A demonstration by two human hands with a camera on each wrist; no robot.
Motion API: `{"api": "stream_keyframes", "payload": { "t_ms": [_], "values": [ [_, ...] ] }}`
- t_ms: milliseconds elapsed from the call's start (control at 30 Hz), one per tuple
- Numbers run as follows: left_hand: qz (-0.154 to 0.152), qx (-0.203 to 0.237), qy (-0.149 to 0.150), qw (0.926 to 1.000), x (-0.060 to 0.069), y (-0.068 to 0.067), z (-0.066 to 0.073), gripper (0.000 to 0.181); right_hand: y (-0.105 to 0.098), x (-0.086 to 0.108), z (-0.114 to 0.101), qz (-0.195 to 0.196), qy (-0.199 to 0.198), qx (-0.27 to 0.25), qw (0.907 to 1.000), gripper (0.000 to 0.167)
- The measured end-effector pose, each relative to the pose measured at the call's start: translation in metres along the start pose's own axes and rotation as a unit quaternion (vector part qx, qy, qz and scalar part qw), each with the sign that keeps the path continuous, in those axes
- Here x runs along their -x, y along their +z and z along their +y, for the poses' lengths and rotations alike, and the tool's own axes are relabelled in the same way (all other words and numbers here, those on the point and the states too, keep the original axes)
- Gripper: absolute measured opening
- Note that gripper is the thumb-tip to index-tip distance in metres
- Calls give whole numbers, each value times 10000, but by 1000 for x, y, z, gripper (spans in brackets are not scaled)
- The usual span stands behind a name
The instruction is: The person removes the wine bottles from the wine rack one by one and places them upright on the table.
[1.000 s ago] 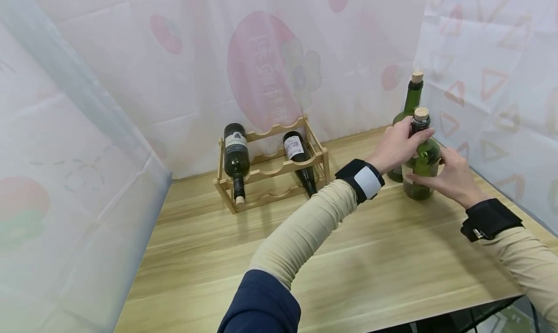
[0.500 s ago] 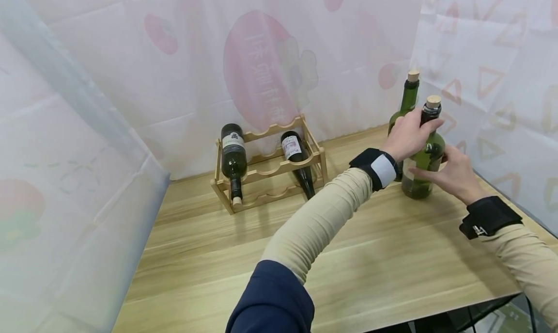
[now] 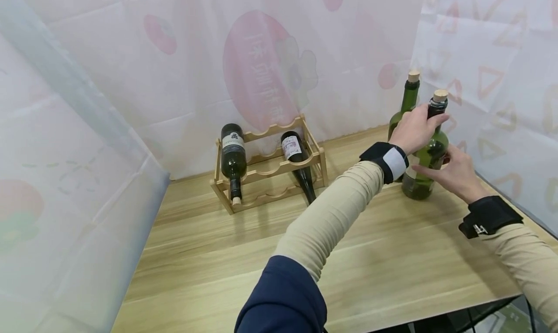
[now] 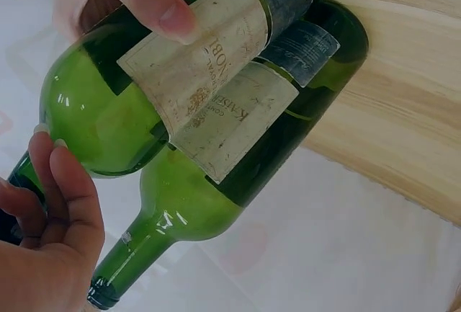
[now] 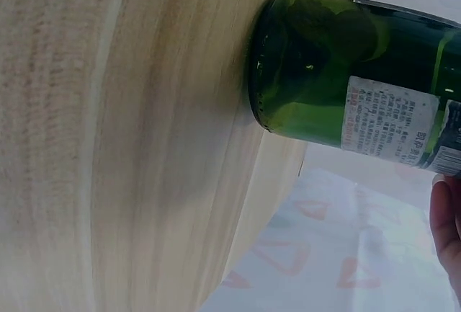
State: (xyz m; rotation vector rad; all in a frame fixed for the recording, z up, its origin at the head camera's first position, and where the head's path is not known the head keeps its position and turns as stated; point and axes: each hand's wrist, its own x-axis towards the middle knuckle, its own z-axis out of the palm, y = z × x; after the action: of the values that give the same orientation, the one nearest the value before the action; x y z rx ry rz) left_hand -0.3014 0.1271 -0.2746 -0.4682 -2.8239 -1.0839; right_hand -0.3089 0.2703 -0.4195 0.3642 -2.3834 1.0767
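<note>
A green corked wine bottle [image 3: 436, 146] stands on the table at the right, its neck leaning to the right. My left hand [image 3: 411, 132] holds it by the neck, just under the cork. Lower down, my right hand [image 3: 457, 175] grips the body, its thumb lying across the pale label in the left wrist view. Close behind is a second green wine bottle [image 3: 409, 99], upright and partly hidden by the left hand and the front bottle. The right wrist view shows the base and back label of the held bottle [image 5: 317, 74], with fingertips at the edge.
A two-tier wooden wine rack [image 3: 279, 169] stands against the back curtain. One dark corked bottle [image 3: 234, 163] lies neck-forward on its upper left; another bottle [image 3: 293, 146] slopes down at the right. The table's front edge [image 3: 453, 309] is at the lower right.
My left hand has moved right and slightly up with the bottle's neck, so the bottle leans more to the right. My right hand has stayed around its body. The rack bottles have not moved.
</note>
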Motion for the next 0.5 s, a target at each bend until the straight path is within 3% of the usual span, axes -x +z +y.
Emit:
{"api": "stream_keyframes", "payload": {
  "t_ms": [500],
  "values": [
    [11,-27,-144,9999,-5,6,6,28,-6,4,-1,-180,393,164,9989,55]
  ]
}}
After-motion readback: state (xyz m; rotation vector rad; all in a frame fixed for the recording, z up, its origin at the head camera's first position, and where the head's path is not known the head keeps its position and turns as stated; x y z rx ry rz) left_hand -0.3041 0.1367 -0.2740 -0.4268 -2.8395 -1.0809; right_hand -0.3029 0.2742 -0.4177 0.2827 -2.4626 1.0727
